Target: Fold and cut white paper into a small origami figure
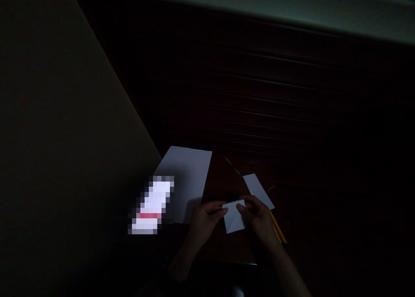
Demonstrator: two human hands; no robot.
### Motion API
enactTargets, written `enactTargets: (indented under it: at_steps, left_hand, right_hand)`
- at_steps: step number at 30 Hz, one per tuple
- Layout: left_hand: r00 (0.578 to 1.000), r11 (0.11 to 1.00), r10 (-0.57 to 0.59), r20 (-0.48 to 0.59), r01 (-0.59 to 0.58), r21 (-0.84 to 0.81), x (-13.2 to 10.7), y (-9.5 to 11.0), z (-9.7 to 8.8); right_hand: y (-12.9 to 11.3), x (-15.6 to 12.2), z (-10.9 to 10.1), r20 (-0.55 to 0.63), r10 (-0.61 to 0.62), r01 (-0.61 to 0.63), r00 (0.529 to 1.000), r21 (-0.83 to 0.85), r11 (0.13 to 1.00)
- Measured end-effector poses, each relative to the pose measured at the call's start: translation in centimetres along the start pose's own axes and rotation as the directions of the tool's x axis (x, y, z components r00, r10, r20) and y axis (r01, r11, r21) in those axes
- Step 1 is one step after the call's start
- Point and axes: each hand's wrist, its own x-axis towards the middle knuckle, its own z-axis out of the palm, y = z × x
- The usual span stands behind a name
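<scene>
A small folded square of white paper is held between my two hands, over the dark table. Crease lines run across its face, and its top edge shows layers. My left hand pinches its upper left corner, thumb in front and fingers behind. At the upper right, my right hand grips the paper with the thumb pressed on its front face. The fingertips behind the paper are partly hidden.
A large white sheet lies to the left, beside a bright, blurred-out screen. A white paper strip, a pen and yellow pencil-like sticks lie right of centre. A dark table is below; the room is dim.
</scene>
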Motion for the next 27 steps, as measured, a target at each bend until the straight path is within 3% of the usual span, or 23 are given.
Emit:
enactTargets:
  at_steps: [7,14,27]
  left_hand:
    - [1.0,1.0,0.024,-0.006,-0.024,0.013,0.1,-0.1,-0.1]
    - [0.999,0.999,0.045,0.004,-0.045,0.026,-0.1,0.0,-0.4]
    - [0.999,0.998,0.041,0.001,-0.041,0.047,0.0,0.1,-0.4]
  right_hand:
    - [-0.4,-0.2,0.5,-0.04,-0.096,0.088,0.995,-0.164,0.983]
    - [0.4,0.0,0.0,-0.059,-0.083,0.064,0.995,-0.272,0.96]
    - [0.7,0.0,-0.1,-0.039,-0.051,0.041,0.998,-0.224,0.974]
